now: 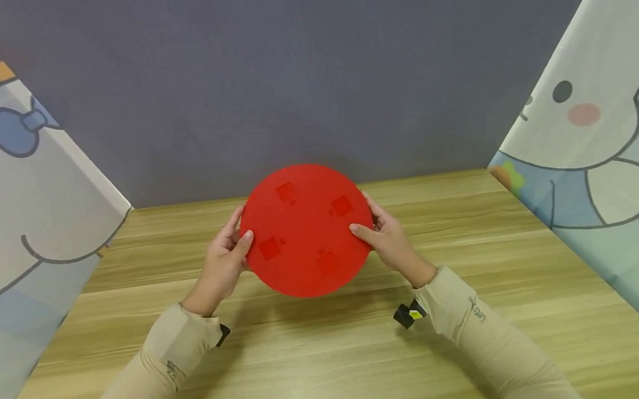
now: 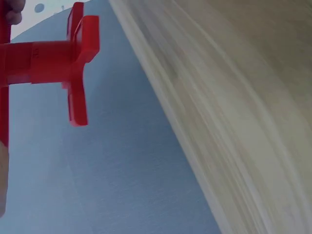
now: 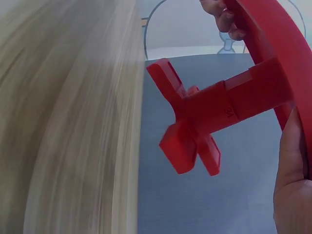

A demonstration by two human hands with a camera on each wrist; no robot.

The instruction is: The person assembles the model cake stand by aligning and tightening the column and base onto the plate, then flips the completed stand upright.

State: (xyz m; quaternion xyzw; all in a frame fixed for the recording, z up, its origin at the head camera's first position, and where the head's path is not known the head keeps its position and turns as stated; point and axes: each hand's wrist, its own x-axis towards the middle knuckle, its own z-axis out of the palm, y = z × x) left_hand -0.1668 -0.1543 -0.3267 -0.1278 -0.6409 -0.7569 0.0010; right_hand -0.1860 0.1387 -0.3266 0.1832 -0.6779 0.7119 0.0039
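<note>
A round red toy table, held up in front of me, shows its flat top (image 1: 305, 232) with several square recesses to the head view. At its left edge my left hand (image 1: 224, 262) grips it, thumb on the upper face and the fingers partly hidden behind. My right hand (image 1: 388, 239) holds the opposite edge in the same manner. Beneath the top, a red pedestal (image 3: 219, 105) ends in splayed feet, seen against the grey panel in the right wrist view. The left wrist view shows the same pedestal (image 2: 48, 62) from the other side.
Below the hands lies a wood-grain tabletop (image 1: 310, 363). A dark grey panel (image 1: 298, 69) stands upright along its back. Cartoon-printed panels, one at left (image 1: 32, 203) and one at right (image 1: 592, 159), flank the work area. Black wrist devices (image 1: 407, 314) show at the sleeve cuffs.
</note>
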